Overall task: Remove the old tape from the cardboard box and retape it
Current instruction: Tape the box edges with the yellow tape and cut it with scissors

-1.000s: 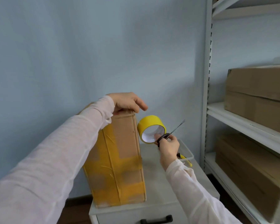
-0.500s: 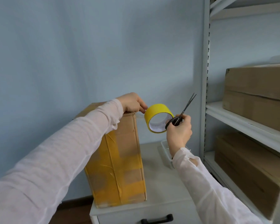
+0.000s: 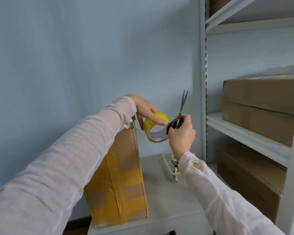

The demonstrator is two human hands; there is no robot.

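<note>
Head view, left to right: the cardboard box (image 3: 126,167) is stood on end on the cabinet top (image 3: 168,204), below and left of the left fingers. Yellow tape is seen across its near face. The left hand (image 3: 145,108) is held over the box's top right corner, with the forearm reached across the top. Its thumb and index finger are clamped on the yellow tape roll (image 3: 151,128), index laid along the outer face. The roll is held in the air just right of that corner, core opening faced down toward the camera. Any strip run from roll to box cannot be made out.

Next, the scissors (image 3: 182,107) are gripped in the right hand (image 3: 182,135), fingers curled through the black handles just right of the roll. Contact with its rim cannot be told. Long axis is near vertical, tips up and slightly parted, pointed away from the tape.

Judgement: the cut zone lies left of the right fingers, between roll and box corner, so the blades need to be tipped down and leftward. The right hand is the nearer one.

A clear tray (image 3: 165,164) is sat below the right wrist, and boxed shelving (image 3: 244,133) is further right.
</note>
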